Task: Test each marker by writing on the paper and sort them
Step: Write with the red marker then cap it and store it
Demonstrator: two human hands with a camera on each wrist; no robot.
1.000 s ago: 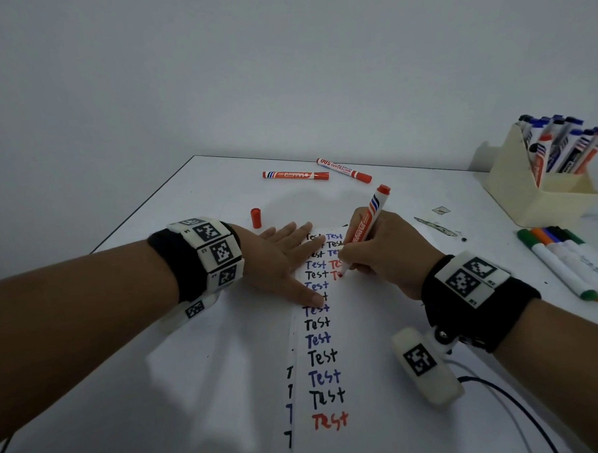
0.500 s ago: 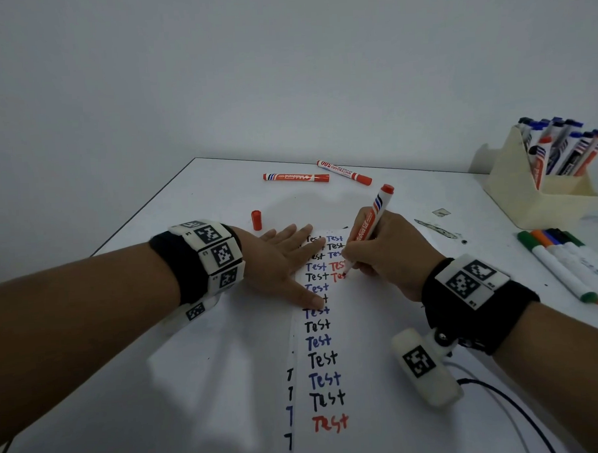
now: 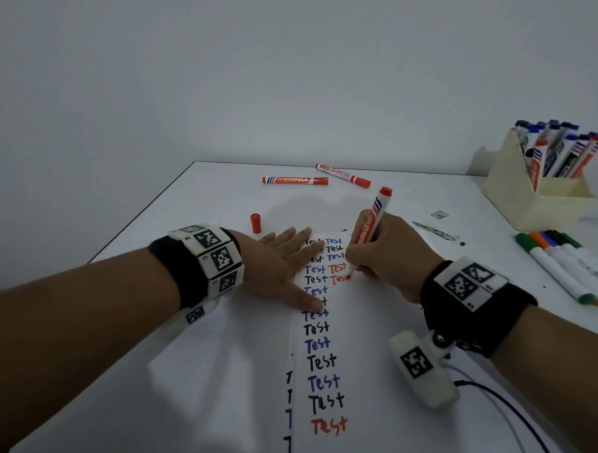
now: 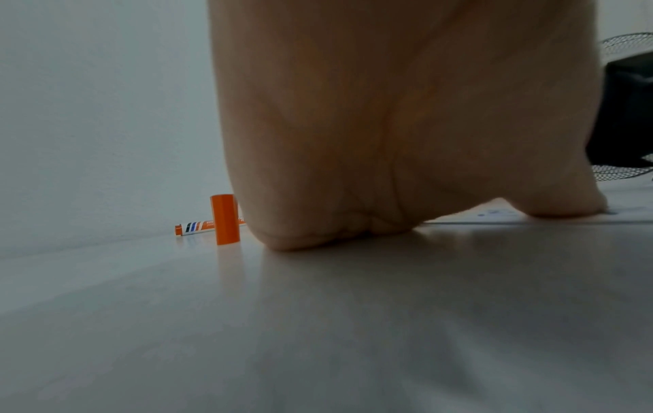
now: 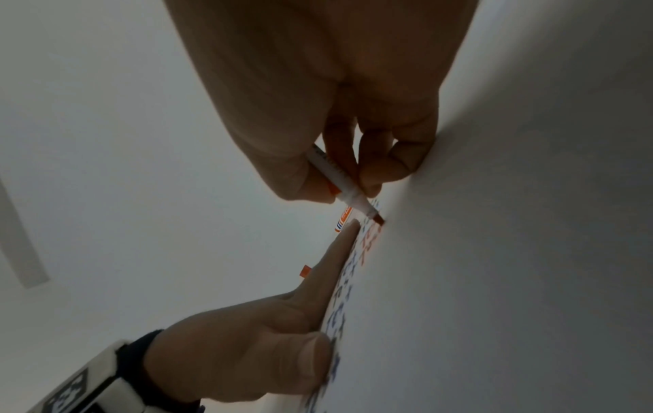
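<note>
**Red marker tip on the paper, left hand pinning the sheet**

The right hand [image 3: 391,256] grasps a white-barrelled red whiteboard marker [image 3: 371,228] low on its barrel, thumb and fingers curled round it just above the nib. The barrel slants up and away from the knuckles, its red end highest; the nib [image 5: 378,220] touches the white sheet of paper [image 3: 366,377] at the end of a red "Test" in the second column.

The left hand [image 3: 279,266] lies flat with its fingers straight and spread, holding nothing, its fingertips on the sheet's left edge over the written column.

A loose red marker cap [image 3: 255,223] stands upright on the white table [image 3: 126,388] just beyond the left hand. Two capped red markers [image 3: 295,180] lie farther back. A cream marker holder [image 3: 542,188] filled with markers stands at far right, and a row of white markers with coloured caps [image 3: 563,266] lies near it.
</note>
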